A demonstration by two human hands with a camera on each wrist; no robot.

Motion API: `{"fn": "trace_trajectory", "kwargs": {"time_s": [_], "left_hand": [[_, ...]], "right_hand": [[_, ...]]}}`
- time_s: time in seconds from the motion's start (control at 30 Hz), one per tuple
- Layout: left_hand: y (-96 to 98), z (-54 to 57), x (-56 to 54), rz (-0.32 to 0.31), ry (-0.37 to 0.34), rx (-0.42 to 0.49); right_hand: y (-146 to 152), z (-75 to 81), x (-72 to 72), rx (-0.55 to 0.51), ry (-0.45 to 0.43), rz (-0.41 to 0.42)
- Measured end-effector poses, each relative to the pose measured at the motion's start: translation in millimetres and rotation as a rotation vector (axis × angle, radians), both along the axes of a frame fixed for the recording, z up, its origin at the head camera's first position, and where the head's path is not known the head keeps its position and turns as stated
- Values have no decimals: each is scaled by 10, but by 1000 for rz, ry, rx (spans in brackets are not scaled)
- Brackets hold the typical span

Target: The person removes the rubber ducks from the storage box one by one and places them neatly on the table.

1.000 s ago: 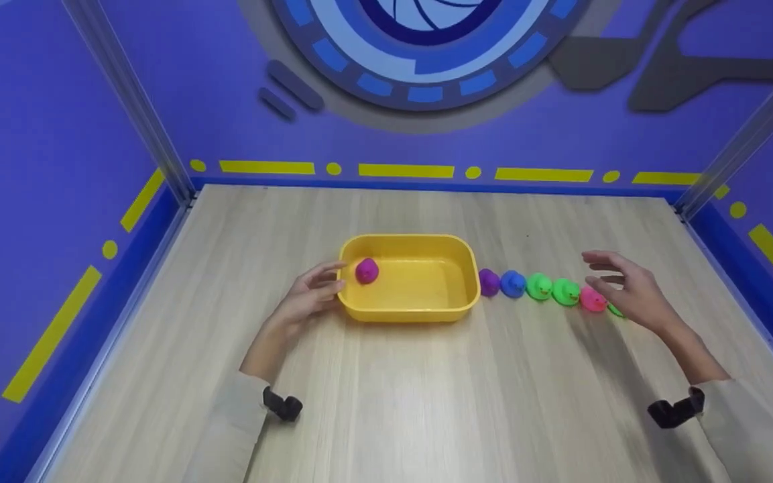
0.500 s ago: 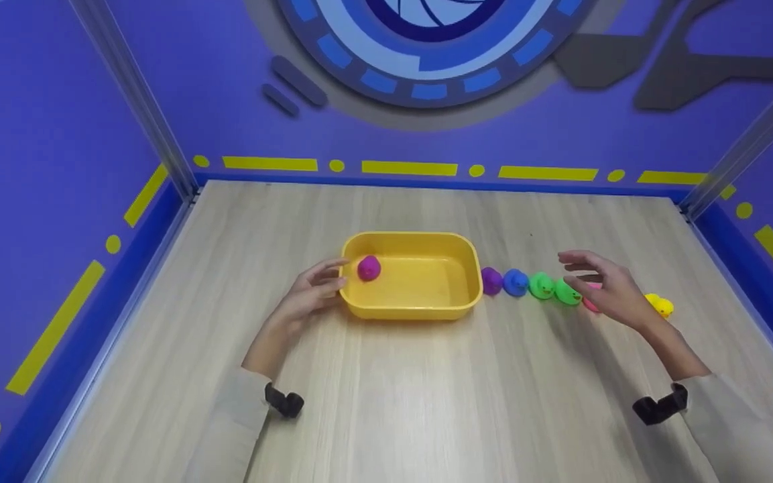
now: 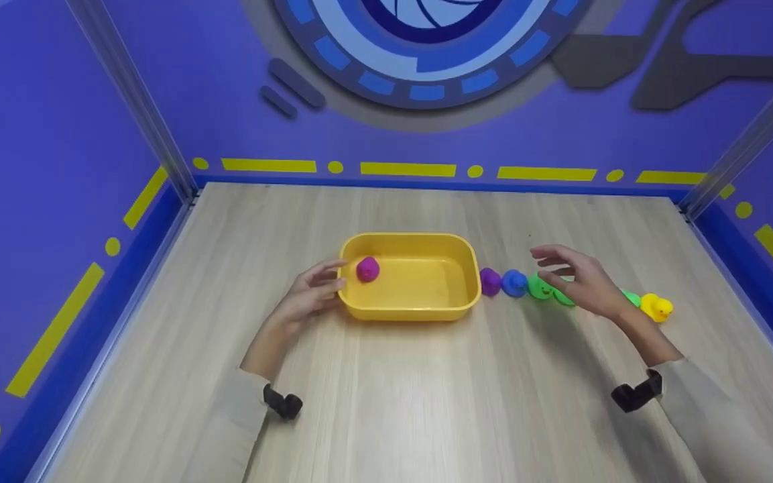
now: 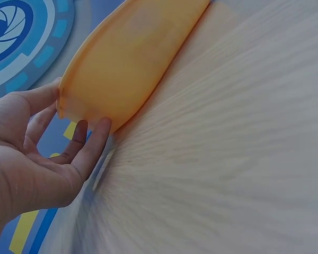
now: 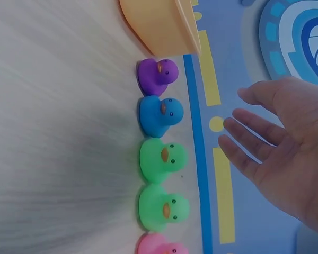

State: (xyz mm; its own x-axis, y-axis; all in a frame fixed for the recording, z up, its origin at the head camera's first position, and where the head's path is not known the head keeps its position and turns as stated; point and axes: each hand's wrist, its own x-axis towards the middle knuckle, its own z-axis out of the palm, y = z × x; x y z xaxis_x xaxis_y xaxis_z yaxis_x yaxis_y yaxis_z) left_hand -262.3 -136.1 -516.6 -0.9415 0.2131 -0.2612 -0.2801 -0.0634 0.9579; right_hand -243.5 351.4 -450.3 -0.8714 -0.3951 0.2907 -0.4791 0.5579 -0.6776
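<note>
My left hand (image 3: 306,298) rests its spread fingertips against the left end of a yellow plastic tub (image 3: 416,314), right at the rim; the left wrist view shows the same contact. One magenta rubber duck (image 3: 368,269) lies inside the tub at its left. My right hand (image 3: 580,278) hovers over the duck row, fingers loosely bent and holding nothing. From the tub rightward come a purple duck (image 3: 491,282), a blue duck (image 3: 514,284) and a green duck (image 3: 541,287). Another green duck (image 5: 163,208) follows, then a pink duck (image 5: 161,245), hidden in the head view.
Beyond my right hand, a partly covered green duck (image 3: 631,298) and a yellow duck (image 3: 658,308) end the row. The wooden table (image 3: 426,396) is bordered by a blue back wall (image 3: 192,100) and side walls with metal corner posts.
My right hand has moved left along the row, uncovering the yellow duck and the last green one while covering the pink duck. My left hand, the tub and the magenta duck keep their places.
</note>
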Motion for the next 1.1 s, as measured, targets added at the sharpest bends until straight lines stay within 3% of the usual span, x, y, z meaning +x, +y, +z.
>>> {"fn": "trace_trajectory", "kwargs": {"time_s": [0.37,0.87,1.1], "left_hand": [[-1,2,-9,11,-17,-6],[0,6,1,5,-8,11],[-6,21,15,3,-5,4]], "right_hand": [[-298,92,-154,76,-145,-16],[-784,216,-428,105,-255,96],[-1076,271,-544,69,-272,219]]}}
